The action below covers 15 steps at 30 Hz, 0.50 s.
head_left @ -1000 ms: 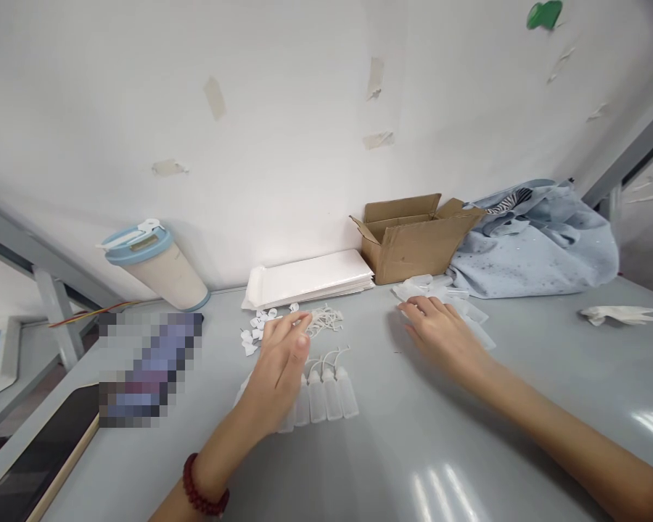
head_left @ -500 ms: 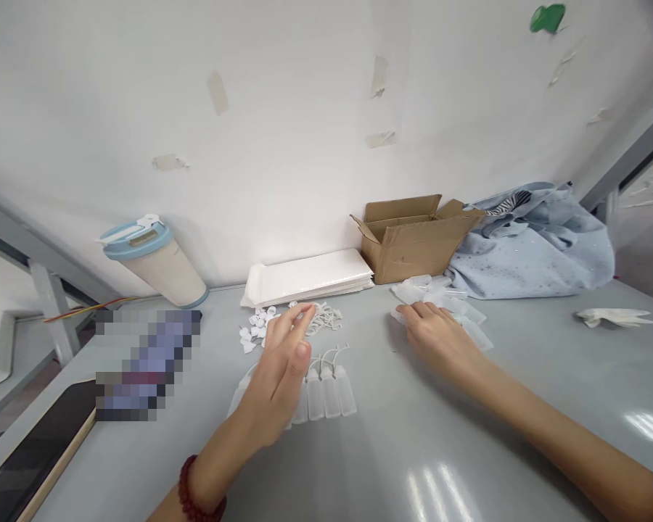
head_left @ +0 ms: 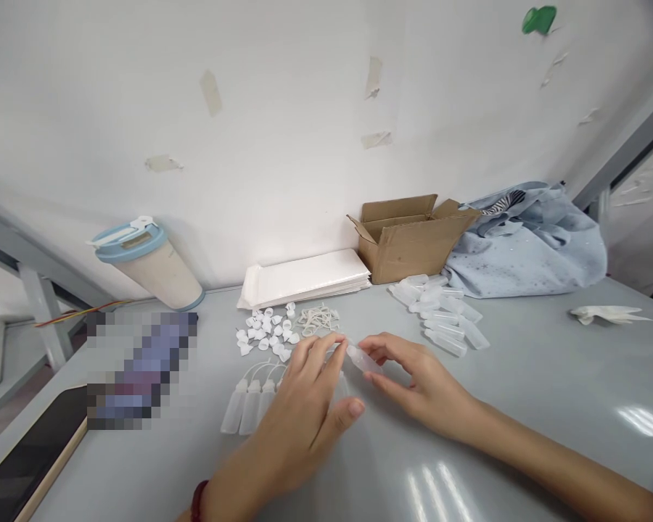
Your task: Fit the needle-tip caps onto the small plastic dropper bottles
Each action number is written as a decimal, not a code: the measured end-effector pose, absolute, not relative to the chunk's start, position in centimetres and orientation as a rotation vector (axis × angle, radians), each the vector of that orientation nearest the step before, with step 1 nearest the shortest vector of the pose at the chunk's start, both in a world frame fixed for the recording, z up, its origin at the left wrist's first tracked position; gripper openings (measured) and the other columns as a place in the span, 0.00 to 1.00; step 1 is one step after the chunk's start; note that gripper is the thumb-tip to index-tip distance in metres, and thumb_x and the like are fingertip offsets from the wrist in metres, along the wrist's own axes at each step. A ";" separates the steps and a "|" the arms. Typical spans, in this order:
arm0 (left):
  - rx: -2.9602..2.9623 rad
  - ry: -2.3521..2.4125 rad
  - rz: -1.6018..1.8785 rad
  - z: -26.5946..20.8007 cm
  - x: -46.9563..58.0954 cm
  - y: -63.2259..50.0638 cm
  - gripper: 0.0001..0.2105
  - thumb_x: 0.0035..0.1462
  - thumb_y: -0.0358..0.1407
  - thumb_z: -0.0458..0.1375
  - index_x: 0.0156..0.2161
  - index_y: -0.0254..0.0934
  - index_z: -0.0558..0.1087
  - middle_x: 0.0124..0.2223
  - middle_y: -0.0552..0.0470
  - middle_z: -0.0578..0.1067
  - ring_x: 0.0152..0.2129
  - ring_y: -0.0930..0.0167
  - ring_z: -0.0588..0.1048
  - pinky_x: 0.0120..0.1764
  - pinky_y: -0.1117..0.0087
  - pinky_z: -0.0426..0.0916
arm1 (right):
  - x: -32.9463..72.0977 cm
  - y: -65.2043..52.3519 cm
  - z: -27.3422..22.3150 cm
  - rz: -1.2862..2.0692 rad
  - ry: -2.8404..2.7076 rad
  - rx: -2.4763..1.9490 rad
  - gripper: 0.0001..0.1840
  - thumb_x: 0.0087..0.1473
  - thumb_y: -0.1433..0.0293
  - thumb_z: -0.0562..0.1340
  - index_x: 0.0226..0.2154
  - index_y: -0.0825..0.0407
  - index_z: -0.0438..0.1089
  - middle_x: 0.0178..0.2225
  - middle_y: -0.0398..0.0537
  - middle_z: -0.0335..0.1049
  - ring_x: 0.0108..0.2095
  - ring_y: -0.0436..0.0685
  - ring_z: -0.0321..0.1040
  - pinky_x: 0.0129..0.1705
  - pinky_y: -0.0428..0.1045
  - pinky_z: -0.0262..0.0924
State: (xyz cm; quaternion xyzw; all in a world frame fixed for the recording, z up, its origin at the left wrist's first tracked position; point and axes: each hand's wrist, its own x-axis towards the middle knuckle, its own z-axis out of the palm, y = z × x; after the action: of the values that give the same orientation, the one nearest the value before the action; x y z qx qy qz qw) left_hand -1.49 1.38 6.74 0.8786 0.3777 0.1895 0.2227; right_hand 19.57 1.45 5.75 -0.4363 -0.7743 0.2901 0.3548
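Note:
Between the thumb and fingers of my right hand is a small translucent squeeze bottle, tilted with its narrow end to the left. My left hand is open beside it, fingertips at the bottle's narrow end and thumb held apart. Below and partly behind my left hand is a row of similar bottles with thin curved tubes on top. Beyond lie a cluster of small white caps and a heap of pale thin tubes. Several loose bottles lie further right.
White padded envelopes and an open cardboard box stand along the wall, with a blue cloth bag beside the box. A tumbler and a phone are on the left. Crumpled white material lies at right.
My right hand has moved left from the loose bottles, bringing one bottle with it. My left hand has shifted right and towards that bottle, uncovering the caps and more of the row's left end.

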 end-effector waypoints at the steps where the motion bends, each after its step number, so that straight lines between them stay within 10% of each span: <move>1: 2.439 1.029 0.531 6.8 -1.5 1.3 0.28 0.65 0.49 0.40 0.64 0.34 0.52 0.62 0.40 0.56 0.59 0.57 0.51 0.57 0.50 0.55 | 19.6 1.5 5.8 0.759 -1.993 -1.130 0.13 0.56 0.72 0.59 0.45 0.50 0.65 0.39 0.46 0.72 0.38 0.53 0.69 0.42 0.49 0.65; 15: 2.665 0.890 0.634 6.5 -1.5 1.1 0.30 0.64 0.50 0.41 0.64 0.33 0.47 0.61 0.37 0.57 0.56 0.54 0.54 0.55 0.48 0.56 | 19.8 1.6 5.5 0.744 -1.961 -1.254 0.22 0.56 0.70 0.58 0.55 0.52 0.60 0.41 0.51 0.72 0.37 0.55 0.69 0.35 0.49 0.68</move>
State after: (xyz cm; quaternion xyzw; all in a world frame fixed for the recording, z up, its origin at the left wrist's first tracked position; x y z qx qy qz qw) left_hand -1.46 1.06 6.54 0.9173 0.3064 0.2183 0.1302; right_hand 19.79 1.57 5.46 -0.4822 -0.7541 0.2863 0.3418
